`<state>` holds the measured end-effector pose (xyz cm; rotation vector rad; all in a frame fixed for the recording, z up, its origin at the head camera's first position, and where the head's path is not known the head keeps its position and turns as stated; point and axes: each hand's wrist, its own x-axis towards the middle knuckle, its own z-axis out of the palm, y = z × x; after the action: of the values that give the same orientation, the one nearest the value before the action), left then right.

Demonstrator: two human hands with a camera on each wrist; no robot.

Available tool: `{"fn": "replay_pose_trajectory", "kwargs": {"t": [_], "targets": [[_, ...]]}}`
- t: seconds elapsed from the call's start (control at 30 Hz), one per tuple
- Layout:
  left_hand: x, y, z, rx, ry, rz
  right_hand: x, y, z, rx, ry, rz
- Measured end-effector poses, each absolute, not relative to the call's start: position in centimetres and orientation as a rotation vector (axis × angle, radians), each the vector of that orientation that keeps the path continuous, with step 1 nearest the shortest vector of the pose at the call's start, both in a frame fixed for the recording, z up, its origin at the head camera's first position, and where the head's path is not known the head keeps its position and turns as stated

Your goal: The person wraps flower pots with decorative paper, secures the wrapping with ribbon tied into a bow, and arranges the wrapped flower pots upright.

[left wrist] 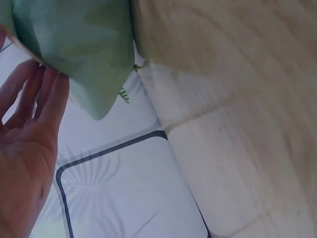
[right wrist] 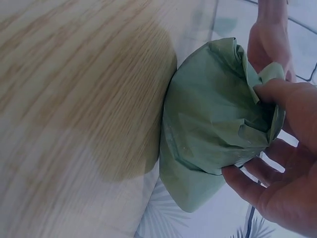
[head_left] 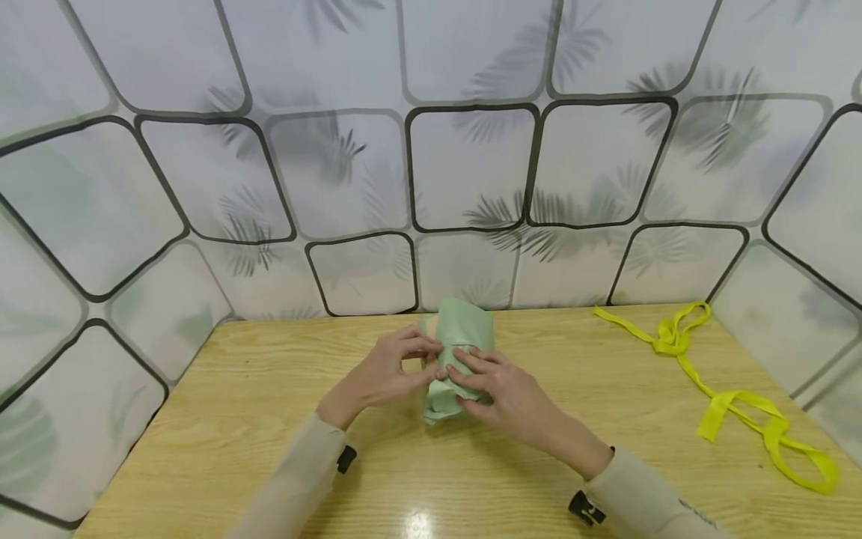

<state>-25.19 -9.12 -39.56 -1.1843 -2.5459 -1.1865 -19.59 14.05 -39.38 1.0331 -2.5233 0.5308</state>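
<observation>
A bundle wrapped in pale green paper (head_left: 466, 326) lies on the table, its near end creased into crumpled folds. From the left, my left hand (head_left: 385, 374) pinches the paper's edge between thumb and fingers; a paler inner side shows along that edge. In the left wrist view, the fingertips (left wrist: 58, 82) meet the rim of the green sheet. My right hand (head_left: 512, 393) holds the bundle from the right, fingers bent over its top. The right wrist view has the thumb (right wrist: 277, 90) pressed at the folded end, and the other fingers lower on the paper. What the paper wraps is hidden.
A yellow ribbon (head_left: 697, 382), knotted and looped, lies along the right side of the wooden table (head_left: 269, 389). Patterned cloth walls (head_left: 471, 172) stand behind the table and on both sides, close behind the bundle's far end.
</observation>
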Motion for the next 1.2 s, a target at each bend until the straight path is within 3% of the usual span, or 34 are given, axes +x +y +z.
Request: {"fn": "replay_pose_trajectory", "kwargs": {"t": [0.33, 0.5, 0.9, 1.2], "targets": [[-24.6, -9.1, -38.5, -1.274, -2.692, -0.957, -20.0, 15.5, -38.4, 1.128, -2.719, 0.732], [-24.0, -8.4, -38.8, -1.225, -2.715, -0.990, -21.4, 17.2, -38.0, 1.156, -2.690, 0.993], [-23.3, -8.0, -39.3, -1.107, -2.706, -1.027, -23.4, 17.8, -39.2, 1.163, -2.760, 1.079], [-22.7, -7.7, -39.2, -1.007, -2.691, -0.810, -23.3, 17.0, -39.2, 1.151, -2.652, 0.715]]}}
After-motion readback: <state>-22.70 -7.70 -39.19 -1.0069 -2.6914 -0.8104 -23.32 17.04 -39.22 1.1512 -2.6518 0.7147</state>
